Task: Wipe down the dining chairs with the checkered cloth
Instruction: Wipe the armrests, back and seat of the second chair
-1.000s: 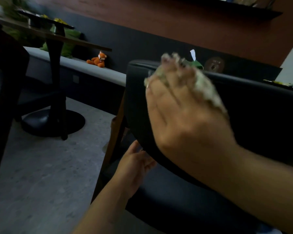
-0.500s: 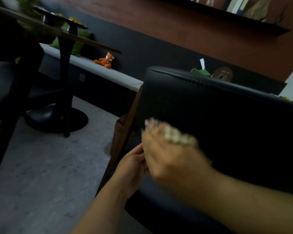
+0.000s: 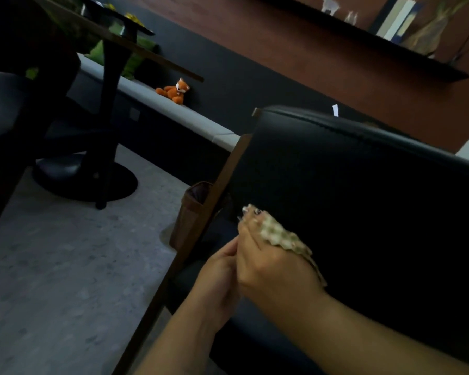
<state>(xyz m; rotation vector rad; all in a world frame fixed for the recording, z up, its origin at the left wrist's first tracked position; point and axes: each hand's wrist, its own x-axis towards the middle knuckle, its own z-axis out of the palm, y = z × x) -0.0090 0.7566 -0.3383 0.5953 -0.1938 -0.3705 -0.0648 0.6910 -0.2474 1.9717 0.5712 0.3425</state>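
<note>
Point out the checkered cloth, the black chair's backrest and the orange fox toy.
checkered cloth [image 3: 278, 235]: head view, on the bunched fabric beside the right hand's knuckles.
backrest [image 3: 363, 180]: head view, on the middle of its black padding.
fox toy [image 3: 175, 91]: head view, on its orange body, on the grey bench.

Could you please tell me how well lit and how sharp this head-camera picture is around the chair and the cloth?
Head view: dim overall, the black chair back nearly featureless; the checkered cloth under the right hand slightly soft but readable; the left hand shaded; the wall shelf tilted and blurred near the frame edge.
</note>
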